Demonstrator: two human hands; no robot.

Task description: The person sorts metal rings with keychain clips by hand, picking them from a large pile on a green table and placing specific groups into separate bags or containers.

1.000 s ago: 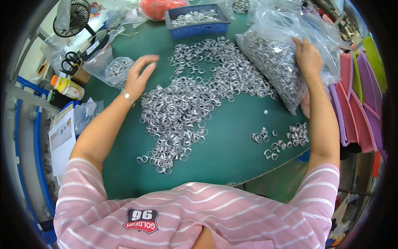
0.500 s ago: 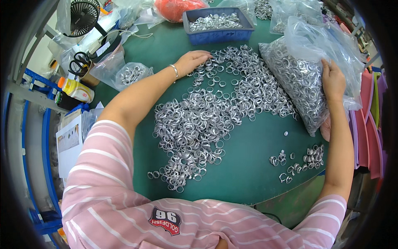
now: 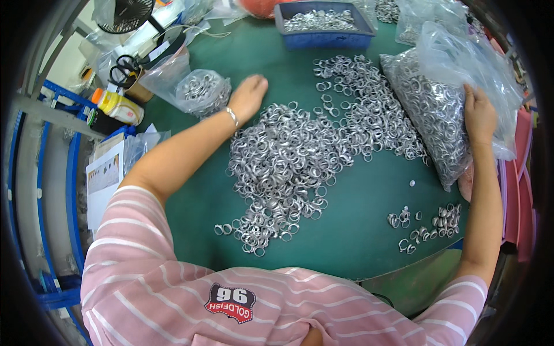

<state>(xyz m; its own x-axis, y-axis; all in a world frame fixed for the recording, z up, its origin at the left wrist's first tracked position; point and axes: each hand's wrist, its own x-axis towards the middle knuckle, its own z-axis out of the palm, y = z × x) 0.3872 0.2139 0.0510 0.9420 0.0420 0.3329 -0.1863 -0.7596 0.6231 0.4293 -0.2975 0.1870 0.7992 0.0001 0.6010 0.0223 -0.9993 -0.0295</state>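
Note:
A large heap of silver metal rings (image 3: 283, 155) lies on the green tabletop. From its far right side, a looser spread of rings (image 3: 375, 121) reaches toward a clear plastic bag (image 3: 430, 109) filled with rings. My right hand (image 3: 480, 115) grips that bag by its right side, fingers closed on the plastic. Just beyond the heap's far left edge is my left hand (image 3: 249, 97), with a bracelet at the wrist. Its fingertips are blurred by motion, and I see no ring in it.
At the back stands a blue bin (image 3: 324, 37) of rings. Left of my left hand sits a small bag of rings (image 3: 202, 89), near scissors (image 3: 124, 70) and a yellow bottle (image 3: 120, 108). Several sorted rings (image 3: 444, 219) lie at the near right, below a small white disc (image 3: 412, 183).
My left hand has drawn back leftward and nearer from the far rings. Rings beneath it have shifted into the main heap. My right hand keeps its hold on the bag. The view has shifted slightly.

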